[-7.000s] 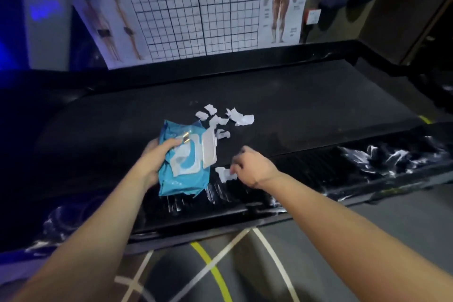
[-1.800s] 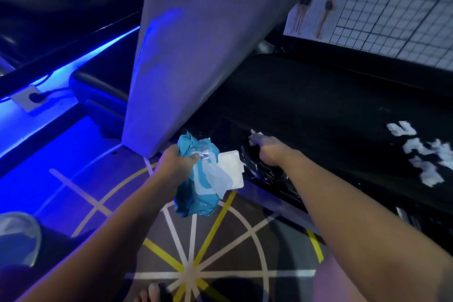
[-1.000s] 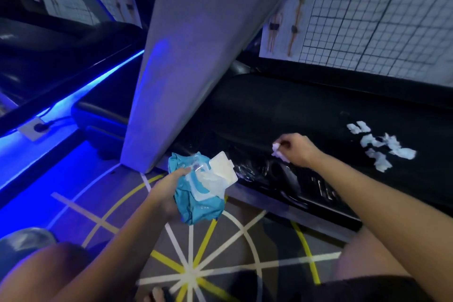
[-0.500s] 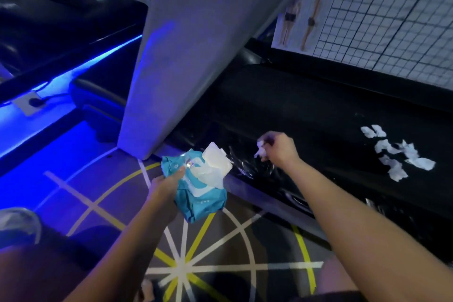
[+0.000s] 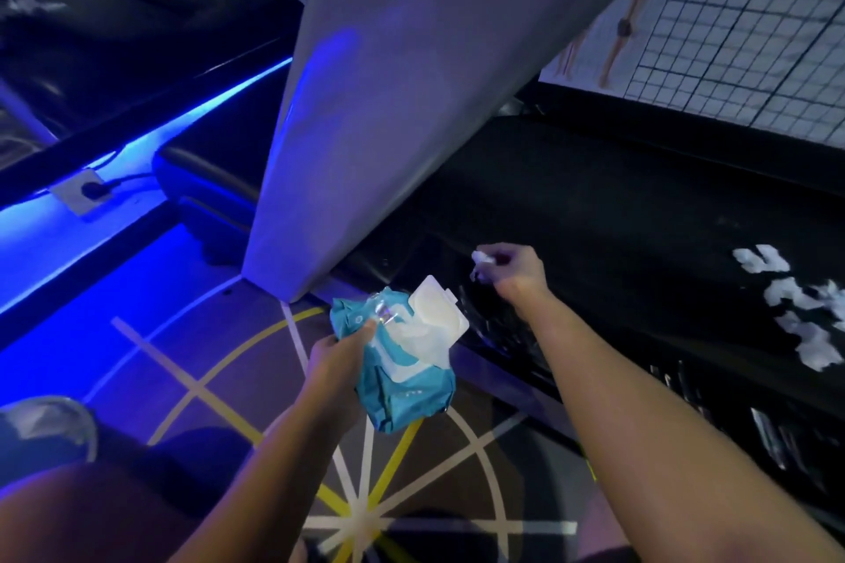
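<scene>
Above the floor, left hand (image 5: 336, 350) gripping wipes pack (image 5: 402, 384), right hand (image 5: 514, 270) fingers pinching white scrap (image 5: 482, 257)

Both bare forearms stretch forward. The left hand (image 5: 340, 345) sits low, fingers curled round a wipes pack (image 5: 402, 389) (thumb across its face). The right hand (image 5: 516, 272), farther out, pinches a white scrap (image 5: 483, 257) at its fingertips.

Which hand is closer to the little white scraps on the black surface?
Right. The right hand pinches a white bit just left of the scraps. The left hand is farther off, holding the blue wipes pack over the floor.
</scene>
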The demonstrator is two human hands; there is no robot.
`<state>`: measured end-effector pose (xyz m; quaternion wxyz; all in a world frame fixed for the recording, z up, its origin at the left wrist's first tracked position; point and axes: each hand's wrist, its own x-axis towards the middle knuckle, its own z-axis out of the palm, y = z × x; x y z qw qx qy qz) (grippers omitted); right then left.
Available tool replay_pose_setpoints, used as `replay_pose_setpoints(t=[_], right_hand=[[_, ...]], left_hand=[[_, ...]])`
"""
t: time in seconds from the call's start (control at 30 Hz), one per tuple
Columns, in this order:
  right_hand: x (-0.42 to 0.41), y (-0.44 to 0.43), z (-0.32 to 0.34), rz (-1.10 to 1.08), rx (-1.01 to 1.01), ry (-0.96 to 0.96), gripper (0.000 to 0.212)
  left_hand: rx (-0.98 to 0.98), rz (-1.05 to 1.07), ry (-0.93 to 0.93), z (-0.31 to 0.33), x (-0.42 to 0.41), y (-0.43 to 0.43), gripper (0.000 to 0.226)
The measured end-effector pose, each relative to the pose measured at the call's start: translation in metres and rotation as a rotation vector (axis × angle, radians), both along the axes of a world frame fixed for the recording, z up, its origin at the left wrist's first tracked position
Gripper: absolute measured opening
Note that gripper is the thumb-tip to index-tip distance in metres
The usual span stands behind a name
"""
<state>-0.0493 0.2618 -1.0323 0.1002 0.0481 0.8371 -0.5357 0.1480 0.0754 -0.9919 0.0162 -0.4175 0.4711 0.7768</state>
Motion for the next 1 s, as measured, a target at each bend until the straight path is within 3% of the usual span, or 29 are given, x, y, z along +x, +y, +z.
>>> replay_pose_setpoints(t=[0.17, 0.47, 0.73, 0.9, 1.0], right_hand=[[-0.007, -0.009, -0.01, 0.115, 0.204, 0.107, 0.012], [-0.016, -0.005, -0.023, 0.359, 0.663, 0.262, 0.027], [-0.006, 0.037, -0.011, 0.422, 0.759, 0.181, 0.026], [0.01, 0.065, -0.003, 0.631, 0.806, 0.265, 0.022], [0.015, 0.075, 0.002, 0.664, 0.789, 0.22, 0.024]], left_hand=[[-0.036, 0.003, -0.023, 0.001, -0.005, -0.008, 0.019], [-0.096, 0.025, -0.075, -0.002, -0.006, -0.012, 0.012], [-0.128, 0.034, -0.066, -0.001, -0.006, -0.009, 0.021], [-0.119, 0.038, -0.053, -0.002, -0.003, 0.003, 0.016], [-0.115, 0.046, -0.048, -0.006, -0.001, 0.008, 0.016]])
